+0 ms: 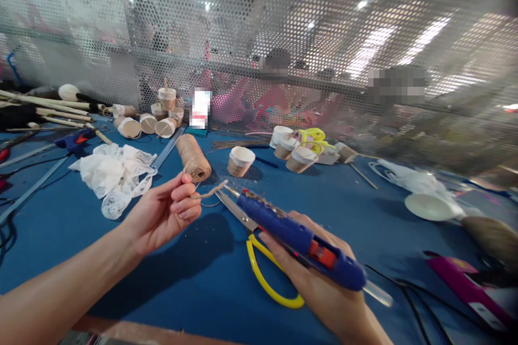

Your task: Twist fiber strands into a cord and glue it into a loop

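Observation:
My left hand pinches a short length of jute twine, its free end pointing right. Just behind that hand a spool of jute twine lies on its side. In my right hand is a blue hot glue gun with a clear glue stick out of its back end. The nozzle meets or nearly meets the twine's end. Yellow-handled scissors lie under the glue gun, partly hidden by it and my right hand. A small twine-wrapped cup with white lace stands behind the nozzle.
More lace-trimmed cups stand at the back left and right. White lace is heaped at left, near a second glue gun. A phone leans by the perforated metal screen. Black cables lie at right.

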The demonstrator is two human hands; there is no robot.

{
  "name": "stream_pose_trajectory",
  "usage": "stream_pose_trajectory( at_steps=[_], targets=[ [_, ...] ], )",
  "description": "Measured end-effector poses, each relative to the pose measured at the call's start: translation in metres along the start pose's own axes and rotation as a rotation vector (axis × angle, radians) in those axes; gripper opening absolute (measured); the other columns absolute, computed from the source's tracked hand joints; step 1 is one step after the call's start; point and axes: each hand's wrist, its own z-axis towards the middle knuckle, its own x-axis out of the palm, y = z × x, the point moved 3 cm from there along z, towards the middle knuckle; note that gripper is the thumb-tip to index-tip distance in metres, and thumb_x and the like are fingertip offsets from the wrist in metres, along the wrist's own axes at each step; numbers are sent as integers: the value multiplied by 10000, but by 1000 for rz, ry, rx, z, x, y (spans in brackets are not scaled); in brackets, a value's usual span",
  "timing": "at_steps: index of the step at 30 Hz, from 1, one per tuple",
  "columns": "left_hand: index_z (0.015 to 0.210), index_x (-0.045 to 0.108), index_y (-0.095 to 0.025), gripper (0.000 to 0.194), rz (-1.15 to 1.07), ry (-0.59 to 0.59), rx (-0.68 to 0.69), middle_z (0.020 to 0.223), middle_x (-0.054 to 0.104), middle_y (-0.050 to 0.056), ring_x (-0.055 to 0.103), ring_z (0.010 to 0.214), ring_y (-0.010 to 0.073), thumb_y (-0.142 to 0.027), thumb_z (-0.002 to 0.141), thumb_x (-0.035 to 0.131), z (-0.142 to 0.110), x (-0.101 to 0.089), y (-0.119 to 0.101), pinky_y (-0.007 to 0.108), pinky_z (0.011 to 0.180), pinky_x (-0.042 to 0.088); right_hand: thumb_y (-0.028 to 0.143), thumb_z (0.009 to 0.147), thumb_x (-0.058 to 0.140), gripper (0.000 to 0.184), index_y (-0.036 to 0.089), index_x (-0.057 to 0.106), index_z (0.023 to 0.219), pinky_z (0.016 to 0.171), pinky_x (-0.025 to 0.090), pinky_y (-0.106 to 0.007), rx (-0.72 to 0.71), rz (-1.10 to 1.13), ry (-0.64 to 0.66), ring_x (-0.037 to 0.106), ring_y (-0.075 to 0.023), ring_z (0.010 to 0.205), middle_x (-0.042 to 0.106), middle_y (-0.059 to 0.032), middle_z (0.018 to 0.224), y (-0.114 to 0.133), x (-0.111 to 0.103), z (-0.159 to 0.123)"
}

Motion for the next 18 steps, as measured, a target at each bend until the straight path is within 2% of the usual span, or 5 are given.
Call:
stream_pose_trajectory(
  at_steps=[2, 6, 10, 14, 18],
  targets=[
    [658, 496, -105, 422, -5, -2, 0, 485, 307, -60, 333, 364, 38, -164, 942, 189, 0, 0, 0, 154, 393, 337, 311, 777, 602, 162, 222, 525, 666, 458, 470, -228, -2, -5, 27, 564, -123, 475, 601, 20, 596, 0, 0, 0],
    [652, 494, -103, 426, -7, -7, -4, 482, 308, -61, 332, 358, 39, -165, 941, 187, 1, 1, 0, 155, 389, 338, 293, 788, 593, 156, 227, 522, 666, 468, 470, -231, 5, -3, -29, 562, -125, 477, 592, 20, 591, 0, -2, -1],
    [655, 496, -99, 429, 1, -2, -3, 483, 313, -61, 337, 361, 38, -161, 940, 182, 1, 1, 1, 156, 393, 343, 296, 775, 611, 163, 224, 514, 665, 446, 454, -219, -22, -1, 38, 539, -111, 441, 568, 38, 558, 1, 0, 0],
    [654, 495, -100, 430, 0, -2, -3, 487, 306, -62, 339, 363, 38, -162, 941, 180, 2, 1, 0, 155, 395, 342, 282, 784, 594, 152, 224, 519, 665, 470, 463, -229, 6, 3, -25, 561, -123, 481, 594, 23, 599, 0, -2, 0],
    [658, 493, -107, 414, 8, -7, -3, 490, 292, -64, 336, 362, 38, -162, 939, 196, 1, 0, 0, 157, 396, 342, 311, 776, 600, 182, 221, 511, 645, 443, 444, -219, -13, -12, 24, 534, -107, 438, 567, 41, 555, 1, -1, 0]
  ],
)
